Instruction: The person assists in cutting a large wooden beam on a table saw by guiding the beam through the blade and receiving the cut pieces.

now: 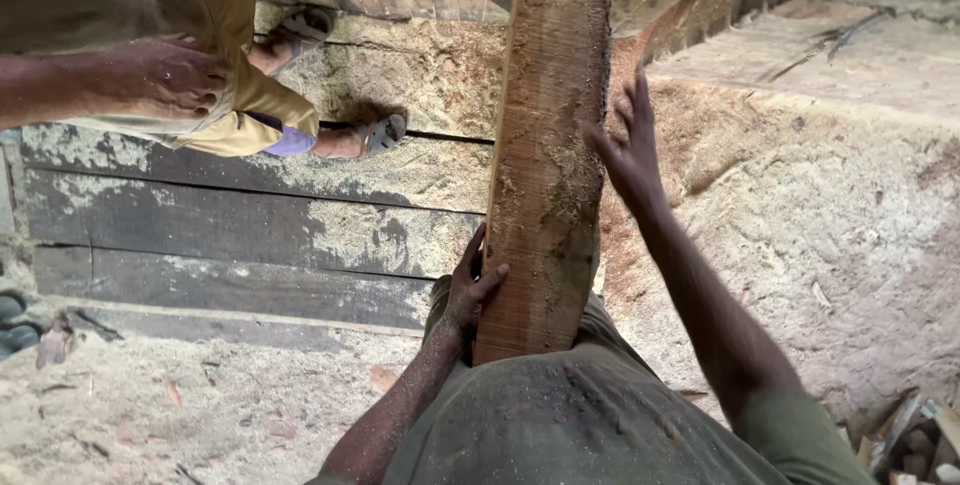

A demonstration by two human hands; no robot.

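Down on the far left, another person stood close by, with one hand [175, 77] resting on a bent knee in tan trousers [235, 95] and a sandal [383, 133] planted on the dusty boards [220, 225]. That person was well apart from your wood, but their feet were near its far end, so you had to watch that side. Next came your left hand [472, 290], with its fingers wrapped on the left edge of the long rough plank [548, 145]. That hand was clamped on the wood, low down, close to your belly. The plank ran straight away from you, and its near end was pressed against your green shirt [590, 415]. To hold it well, you needed to keep it snug against your body so it could not slip sideways. Your right hand [630, 150] was further up on the right edge, with the fingers spread wide and flat, so it was steadying, not gripping. Curling those fingers would have helped, I think. On the right lay a big heap of sawdust [800, 205], soft and slippery underfoot. In the bottom right corner sat some scrap wood bits [915, 445].
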